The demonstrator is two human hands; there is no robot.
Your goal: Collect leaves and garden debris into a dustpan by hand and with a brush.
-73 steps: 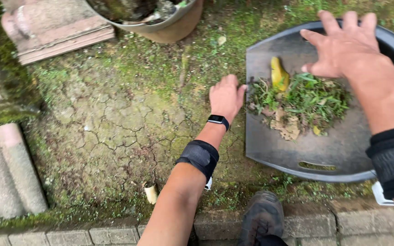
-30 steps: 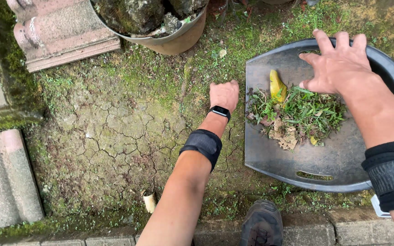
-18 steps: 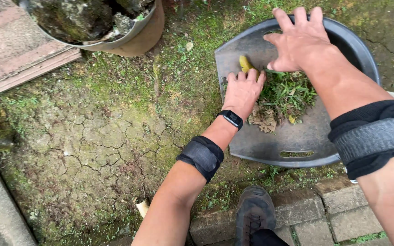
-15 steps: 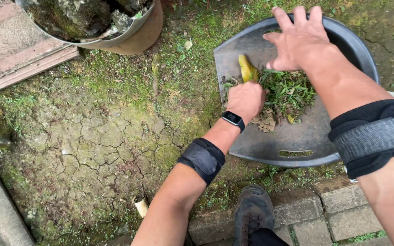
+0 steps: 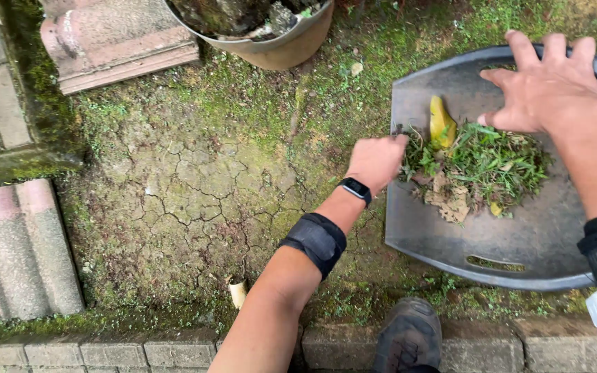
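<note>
Small dark rectangular smartwatch screen on left wrist; no packages, labels, signs.

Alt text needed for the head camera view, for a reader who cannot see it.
A person's left hand, closed, drops pulled weeds onto a dark grey plastic dustpan holding a pile of green weeds and dry leaves, while the open right hand steadies the pan. Around it lie cracked mossy soil, a tan pot and roof tiles.

A loose heap of green weeds and dry leaves lies inside the dark grey dustpan, a yellow leaf at its ten o'clock edge.
</note>
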